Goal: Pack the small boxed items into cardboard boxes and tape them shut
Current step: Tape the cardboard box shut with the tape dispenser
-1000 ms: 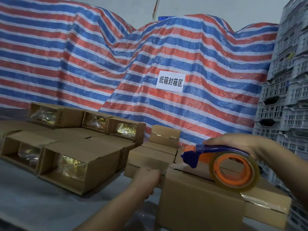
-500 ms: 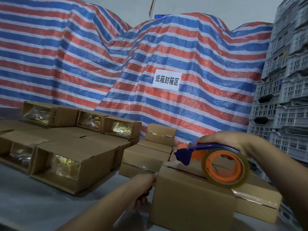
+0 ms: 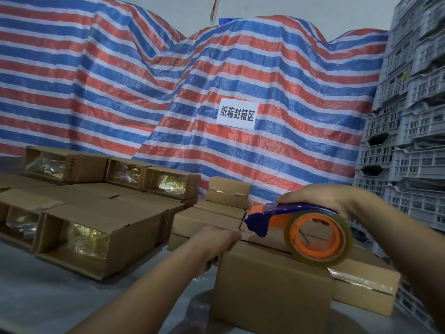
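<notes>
Right hand [image 3: 322,201] grips blue handle of tape dispenser [image 3: 296,227], fingers curled over top; roll of clear tape rests on top of closed cardboard box [image 3: 269,285] near front right of bench [image 3: 43,297]. Left hand [image 3: 216,239] pinches loose tape end at box's left top edge. Open-ended boxes [image 3: 96,237] with shiny wrapped items lie toward left edge. Taped boxes [image 3: 227,191] stacked toward back. Striped tarp [image 3: 168,92] behind bench; grey crates [image 3: 409,141] stacked right.

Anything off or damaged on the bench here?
Nothing stands out. Right hand holds the tape dispenser on the box; left hand pinches the tape end. Taped boxes look intact.
</notes>
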